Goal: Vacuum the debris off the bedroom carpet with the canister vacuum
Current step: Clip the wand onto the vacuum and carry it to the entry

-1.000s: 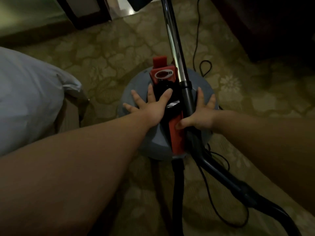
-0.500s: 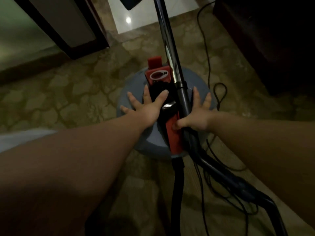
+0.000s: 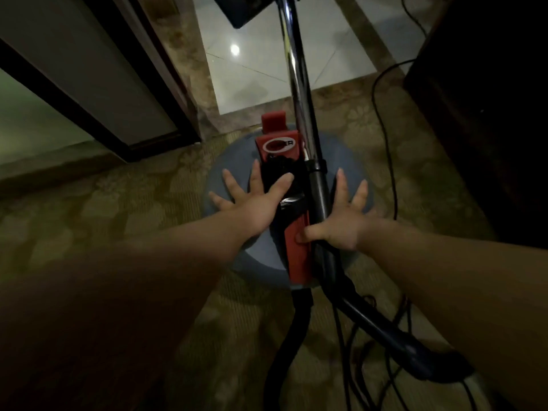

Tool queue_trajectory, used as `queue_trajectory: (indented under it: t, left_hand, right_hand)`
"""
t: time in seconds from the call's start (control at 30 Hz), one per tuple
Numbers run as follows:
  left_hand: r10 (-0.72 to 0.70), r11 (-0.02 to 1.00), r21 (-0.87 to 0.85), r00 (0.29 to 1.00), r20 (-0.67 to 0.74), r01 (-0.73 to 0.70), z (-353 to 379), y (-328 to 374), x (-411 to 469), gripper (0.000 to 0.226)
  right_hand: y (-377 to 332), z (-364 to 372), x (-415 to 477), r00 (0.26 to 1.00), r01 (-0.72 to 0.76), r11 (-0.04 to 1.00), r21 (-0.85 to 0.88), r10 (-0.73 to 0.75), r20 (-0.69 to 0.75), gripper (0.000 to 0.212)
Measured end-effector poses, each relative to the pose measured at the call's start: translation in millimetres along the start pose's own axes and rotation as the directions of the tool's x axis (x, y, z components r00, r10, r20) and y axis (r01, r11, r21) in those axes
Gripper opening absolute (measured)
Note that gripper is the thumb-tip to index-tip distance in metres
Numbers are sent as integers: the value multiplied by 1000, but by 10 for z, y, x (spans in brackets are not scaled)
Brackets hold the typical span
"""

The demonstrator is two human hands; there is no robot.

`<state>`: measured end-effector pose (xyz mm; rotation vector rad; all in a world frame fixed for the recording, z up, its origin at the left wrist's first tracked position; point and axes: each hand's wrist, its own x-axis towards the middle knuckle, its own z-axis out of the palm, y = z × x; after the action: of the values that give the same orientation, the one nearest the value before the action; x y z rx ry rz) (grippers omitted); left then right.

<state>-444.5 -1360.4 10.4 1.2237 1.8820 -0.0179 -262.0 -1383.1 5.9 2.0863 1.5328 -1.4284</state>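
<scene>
On the carpet (image 3: pixel 118 209), the left hand (image 3: pixel 252 203) and right hand (image 3: pixel 347 229) press spread flat on the canister vacuum (image 3: pixel 255 256), apparently positioning it; cleaning next needs a grip on the hose handle (image 3: pixel 415 351).

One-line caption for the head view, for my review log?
The left hand and right hand press flat, fingers spread, on the grey canister vacuum either side of its red handle, on patterned carpet.

Patterned carpet (image 3: pixel 118 209) meets glossy pale tiles (image 3: pixel 252 75), a dark door frame (image 3: pixel 161 75) at left, dark furniture (image 3: pixel 489 129) at right.
</scene>
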Motion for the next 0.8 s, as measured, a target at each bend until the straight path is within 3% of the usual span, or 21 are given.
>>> queue_trajectory:
  t: [0.37, 0.57, 0.8]
  left_hand:
    - [48, 999, 20, 999, 21, -48, -1139, 875, 1688, 93]
    - [66, 990, 121, 992, 105, -79, -1814, 1431, 2567, 94]
    - [164, 960, 215, 982, 94, -181, -2488, 1860, 3529, 89]
  right_hand:
    - [-1228, -1081, 1306, 996, -70, 992, 103, 76, -52, 159]
    - [-1874, -1668, 1939, 987, -140, 976, 165, 152, -61, 160]
    - [-2582, -2123, 2602, 980, -152, 948, 279, 181, -80, 159]
